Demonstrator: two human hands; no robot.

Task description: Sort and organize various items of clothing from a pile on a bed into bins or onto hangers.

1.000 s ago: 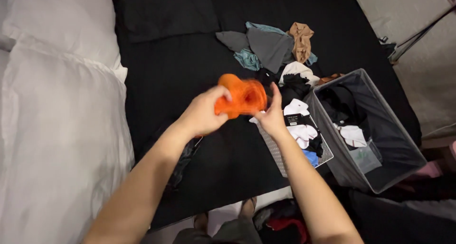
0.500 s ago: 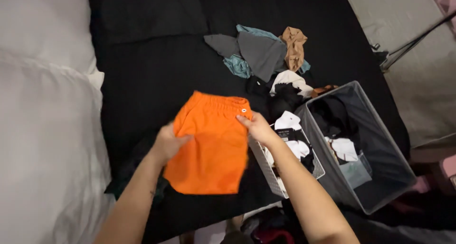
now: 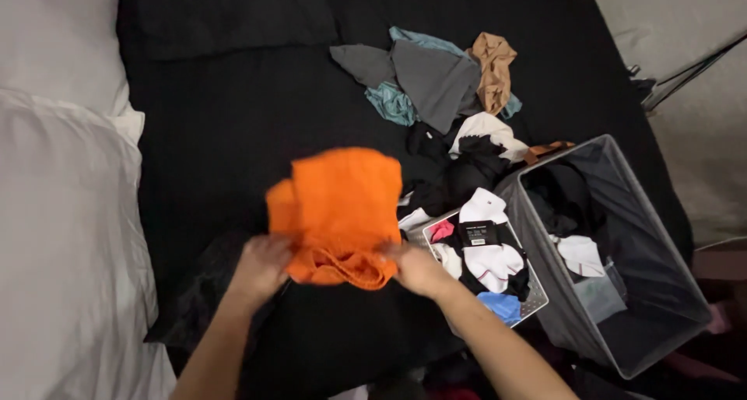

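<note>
A pair of orange shorts (image 3: 339, 209) hangs, motion-blurred, over the black bed cover (image 3: 257, 112), its gathered waistband at the bottom nearest me. My left hand (image 3: 261, 266) grips the waistband's left end and my right hand (image 3: 412, 266) grips its right end. The rest of the fabric flips upward, away from me. Both forearms reach in from the bottom edge.
A small white basket (image 3: 537, 300) of socks sits right of my right hand, beside a tall grey hamper (image 3: 669, 236) holding dark and white clothes. A heap of grey, teal, tan and black garments (image 3: 440, 81) lies farther up. White pillows (image 3: 62, 213) line the left side.
The shorts were bunched in the air, then spread flat with the waistband far from me. Now both hands hold the waistband close to me and the fabric swings upward.
</note>
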